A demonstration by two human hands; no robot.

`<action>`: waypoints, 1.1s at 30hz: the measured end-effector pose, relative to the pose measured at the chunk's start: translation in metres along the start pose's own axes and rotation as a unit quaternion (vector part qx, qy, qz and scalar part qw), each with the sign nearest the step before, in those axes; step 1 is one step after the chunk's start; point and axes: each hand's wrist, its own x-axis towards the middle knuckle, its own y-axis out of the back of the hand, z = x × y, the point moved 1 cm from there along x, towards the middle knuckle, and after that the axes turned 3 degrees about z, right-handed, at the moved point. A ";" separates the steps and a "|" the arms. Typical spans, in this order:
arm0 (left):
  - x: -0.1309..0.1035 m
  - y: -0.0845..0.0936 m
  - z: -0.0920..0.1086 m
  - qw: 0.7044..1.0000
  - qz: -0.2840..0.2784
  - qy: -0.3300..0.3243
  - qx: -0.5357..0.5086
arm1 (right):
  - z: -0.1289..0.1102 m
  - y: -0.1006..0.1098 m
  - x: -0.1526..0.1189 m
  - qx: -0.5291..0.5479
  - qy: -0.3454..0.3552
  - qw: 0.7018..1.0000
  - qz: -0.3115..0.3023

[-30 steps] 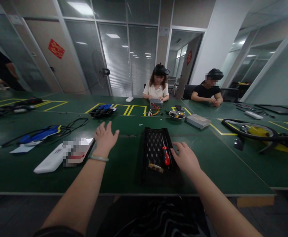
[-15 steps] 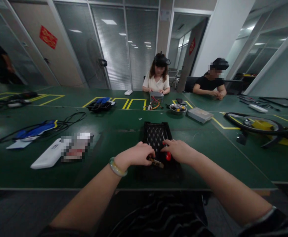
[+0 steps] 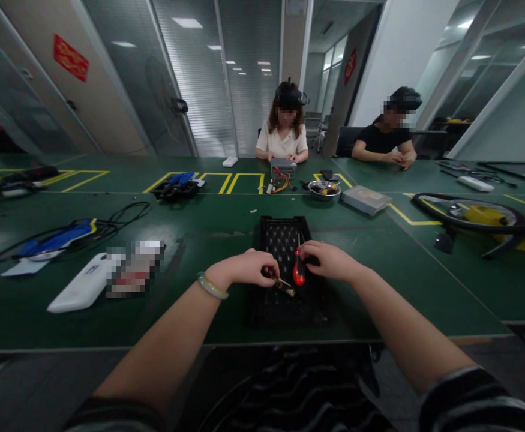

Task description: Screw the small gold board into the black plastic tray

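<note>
A black tray [image 3: 264, 225] with a studded bottom lies before me, and both of my hands reach into it. My left hand [image 3: 254, 267], with a bangle on its wrist, is closed in a pinch on a small brown and metallic piece [image 3: 285, 288] whose kind I cannot make out. At the tray's right side, my right hand [image 3: 332, 260] has curled fingers against a red-handled screwdriver [image 3: 299, 273]. The screwdriver's shaft points away from me. Part of the right fingertips is hidden behind the hand.
To the left lie a white case [image 3: 84, 282], a blurred-out item [image 3: 136, 270] and a blue pouch [image 3: 62, 238] with black cables. Beyond the tray are a metal bowl [image 3: 324, 189] and a grey box [image 3: 365, 200]. Two people sit opposite; a black ring-shaped part [image 3: 482, 225] lies right.
The screwdriver has turned a little, and its handle now shows more fully beside my right fingers. My left hand keeps its pinch, with the small piece slightly shifted. The whole view has moved slightly.
</note>
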 end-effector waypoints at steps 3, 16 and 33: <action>0.005 0.000 -0.006 1.000 -0.018 0.004 -0.013 | 0.003 -0.003 0.004 -0.002 -0.004 1.000 0.010; 0.002 -0.007 -0.012 0.997 -0.024 -0.054 -0.051 | 0.013 -0.015 0.006 -0.027 0.018 0.999 0.018; 0.005 -0.008 -0.015 0.998 -0.040 -0.027 -0.045 | 0.019 -0.015 0.006 -0.009 0.044 0.999 0.017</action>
